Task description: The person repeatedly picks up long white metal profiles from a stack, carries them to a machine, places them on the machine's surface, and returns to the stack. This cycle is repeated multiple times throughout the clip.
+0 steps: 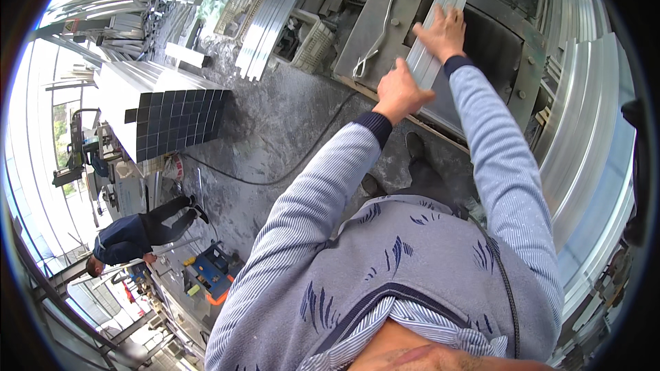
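Long silvery metal profiles lie side by side across a dark machine bed, running away from me toward the top. My right hand rests on top of them, fingers spread and thumb out to the left. Nearer to me, my left hand is at the left edge and near end of the profiles. Its thumb and forefinger are apart; the other fingers are partly hidden. Both hands touch the profiles without visibly closing round them. Beneath is the machine's dark plate, with round bolts and a white cable on it.
A stack of square tubes stands left, beside a black hose on the floor. Left of the machine are a crate and more profiles. Long profiles line my right. A person is at far left, near a blue toolbox.
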The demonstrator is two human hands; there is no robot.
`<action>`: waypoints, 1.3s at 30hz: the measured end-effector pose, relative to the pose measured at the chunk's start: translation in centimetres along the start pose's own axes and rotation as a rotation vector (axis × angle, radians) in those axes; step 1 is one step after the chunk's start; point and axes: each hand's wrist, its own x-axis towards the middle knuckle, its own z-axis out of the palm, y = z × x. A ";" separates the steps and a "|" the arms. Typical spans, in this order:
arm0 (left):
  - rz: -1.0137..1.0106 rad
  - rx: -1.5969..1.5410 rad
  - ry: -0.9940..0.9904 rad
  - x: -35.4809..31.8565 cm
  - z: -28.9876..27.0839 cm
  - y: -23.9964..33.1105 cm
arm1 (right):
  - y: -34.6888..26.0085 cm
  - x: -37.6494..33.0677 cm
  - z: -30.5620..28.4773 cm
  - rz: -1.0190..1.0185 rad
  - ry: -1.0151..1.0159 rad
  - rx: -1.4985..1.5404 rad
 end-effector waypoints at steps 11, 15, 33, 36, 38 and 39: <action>-0.011 -0.049 -0.014 -2.3 2.1 -0.5 | 1.4 -1.8 1.4 -0.031 0.051 -0.013; 0.002 -0.063 0.013 -7.0 3.7 -3.7 | -1.2 -7.5 -0.4 -0.025 0.065 0.037; 0.013 -0.088 0.026 -24.9 10.0 -23.7 | -12.8 -32.6 -3.3 -0.021 -0.043 0.118; 0.005 -0.088 0.020 -26.3 11.4 -26.3 | -13.5 -35.3 -2.7 -0.056 -0.080 0.197; -0.001 -0.094 0.016 -27.1 12.3 -27.7 | -13.9 -37.1 -2.4 -0.089 -0.103 0.196; -0.020 -0.095 0.028 -27.7 12.8 -28.1 | -14.0 -37.9 -2.3 -0.081 -0.159 0.180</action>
